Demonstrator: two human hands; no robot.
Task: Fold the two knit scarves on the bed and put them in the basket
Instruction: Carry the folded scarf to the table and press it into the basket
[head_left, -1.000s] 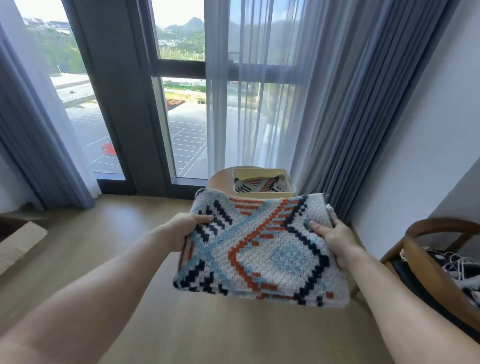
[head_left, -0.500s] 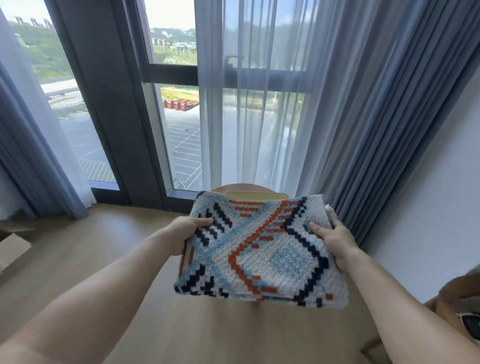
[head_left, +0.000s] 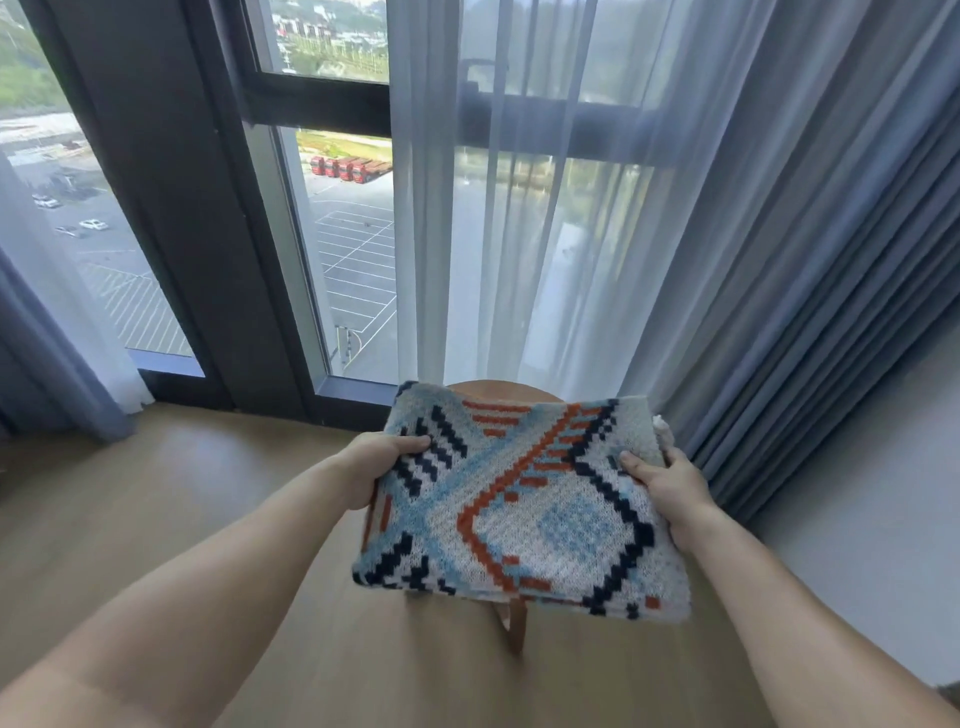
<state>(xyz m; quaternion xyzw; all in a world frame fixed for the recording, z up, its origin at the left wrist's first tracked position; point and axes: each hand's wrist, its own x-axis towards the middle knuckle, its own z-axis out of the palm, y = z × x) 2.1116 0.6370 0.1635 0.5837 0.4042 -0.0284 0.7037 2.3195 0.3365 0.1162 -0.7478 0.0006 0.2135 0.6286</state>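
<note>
- Folded knit scarf (head_left: 519, 509): held flat in the air, pattern up, above the round wooden desk (head_left: 498, 388) beside the window (head_left: 353, 249). It covers all but the desk's far edge.
- Left hand (head_left: 371, 467): grips the scarf's left edge, thumb on top and fingers underneath.
- Right hand (head_left: 670, 483): grips the right edge in the same way.
- Long axis: runs from hand to hand, and neither hand is nearer.
- Basket: not visible, probably directly beneath the scarf, so the next move is likely straight down.
- Change: one second earlier the basket showed on the desk beyond the scarf; the scarf now hides it. The grip is unchanged.
</note>
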